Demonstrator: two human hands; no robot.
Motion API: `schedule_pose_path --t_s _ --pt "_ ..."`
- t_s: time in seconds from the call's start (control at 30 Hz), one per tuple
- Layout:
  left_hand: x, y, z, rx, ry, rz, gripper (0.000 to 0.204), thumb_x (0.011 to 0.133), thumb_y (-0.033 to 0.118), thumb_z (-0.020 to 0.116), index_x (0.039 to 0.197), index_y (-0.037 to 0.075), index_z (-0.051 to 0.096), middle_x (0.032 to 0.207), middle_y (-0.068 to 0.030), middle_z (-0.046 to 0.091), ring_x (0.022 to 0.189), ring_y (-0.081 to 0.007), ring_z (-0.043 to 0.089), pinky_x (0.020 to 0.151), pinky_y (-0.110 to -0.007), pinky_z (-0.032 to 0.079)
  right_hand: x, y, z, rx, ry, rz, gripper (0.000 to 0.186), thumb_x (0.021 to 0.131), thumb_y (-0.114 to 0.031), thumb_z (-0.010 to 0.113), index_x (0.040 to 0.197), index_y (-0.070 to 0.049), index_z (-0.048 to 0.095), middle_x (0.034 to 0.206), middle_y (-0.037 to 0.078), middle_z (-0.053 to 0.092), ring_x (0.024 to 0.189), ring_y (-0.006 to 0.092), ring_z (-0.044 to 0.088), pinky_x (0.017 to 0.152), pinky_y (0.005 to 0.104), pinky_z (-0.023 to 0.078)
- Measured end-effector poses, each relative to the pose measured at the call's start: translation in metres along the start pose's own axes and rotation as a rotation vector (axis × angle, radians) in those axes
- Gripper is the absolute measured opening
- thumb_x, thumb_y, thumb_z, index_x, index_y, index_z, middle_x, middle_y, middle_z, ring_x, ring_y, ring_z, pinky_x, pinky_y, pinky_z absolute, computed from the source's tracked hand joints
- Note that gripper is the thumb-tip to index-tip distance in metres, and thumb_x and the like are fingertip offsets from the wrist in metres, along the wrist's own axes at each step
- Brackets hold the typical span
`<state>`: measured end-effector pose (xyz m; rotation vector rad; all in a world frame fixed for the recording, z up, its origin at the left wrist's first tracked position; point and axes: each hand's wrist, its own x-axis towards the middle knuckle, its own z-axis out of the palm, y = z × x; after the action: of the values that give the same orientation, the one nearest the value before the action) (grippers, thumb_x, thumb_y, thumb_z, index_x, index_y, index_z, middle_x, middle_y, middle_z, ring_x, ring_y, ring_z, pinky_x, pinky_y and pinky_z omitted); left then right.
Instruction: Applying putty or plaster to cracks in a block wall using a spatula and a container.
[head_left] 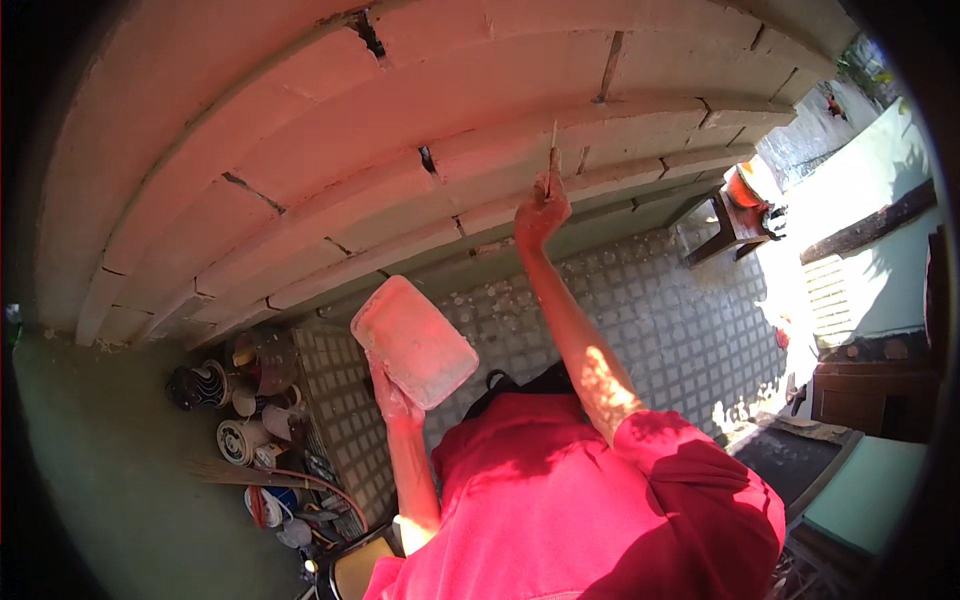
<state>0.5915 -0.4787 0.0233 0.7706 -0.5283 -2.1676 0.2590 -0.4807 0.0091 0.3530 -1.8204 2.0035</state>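
My left hand (395,398) grips a shallow rectangular plastic container (415,340) by its lower edge, well away from the wall. Pale residue coats the container, and its depth and contents are hard to make out. Raised toward the pale block-patterned wall (350,130), my right hand (543,212) is closed on a thin tool that looks like a putty knife (554,165), seen nearly edge-on. Its tip is close to a horizontal ledge of the wall; whether they touch I cannot tell. Several dark gaps show in the wall's joints, one of them a vertical gap (427,160) left of the tool.
Buckets (240,440), cans and loose tools crowd the left side by a green wall (110,450). Patterned tiles (650,300) cover the floor. At the right stand a small wooden stool (735,230) with an orange bowl (742,190) on it and a dark-topped table (790,465).
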Motion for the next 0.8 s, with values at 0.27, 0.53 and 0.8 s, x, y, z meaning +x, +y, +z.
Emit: schedule_pose_path --t_s 0.27,0.53,0.8 --pt "0.005 0.002 -0.029 0.004 0.026 -0.027 0.056 0.102 0.046 0.045 0.145 0.011 0.040 0.144 -0.0061 0.050 0.127 -0.0256 0.052 0.107 -0.044 0.044 -0.034 0.016 0.038 0.015 -0.155 -0.102 0.052 0.083 0.010 0.047 0.130 -0.006 0.061 0.087 0.026 0.051 0.065 0.0180 0.044 0.064 0.0273 0.044" --pt "0.004 0.019 -0.036 0.023 -0.020 -0.023 0.056 0.103 0.047 0.042 0.146 0.010 0.039 0.144 -0.0057 0.049 0.127 -0.0243 0.052 0.107 -0.042 0.043 -0.007 0.014 -0.013 -0.193 -0.034 -0.064 0.050 0.086 0.008 0.048 0.133 -0.003 0.058 0.111 0.027 0.064 0.059 0.0197 0.048 0.058 0.0305 0.045" --pt "0.003 -0.001 -0.020 0.006 0.014 -0.016 0.055 0.103 0.045 0.041 0.146 0.011 0.039 0.144 -0.0055 0.049 0.127 -0.0238 0.052 0.107 -0.042 0.043 -0.032 0.036 0.029 0.011 -0.226 -0.207 0.049 0.083 0.007 0.047 0.128 -0.003 0.063 0.072 0.006 0.049 0.064 0.0107 0.040 0.059 0.0256 0.040"
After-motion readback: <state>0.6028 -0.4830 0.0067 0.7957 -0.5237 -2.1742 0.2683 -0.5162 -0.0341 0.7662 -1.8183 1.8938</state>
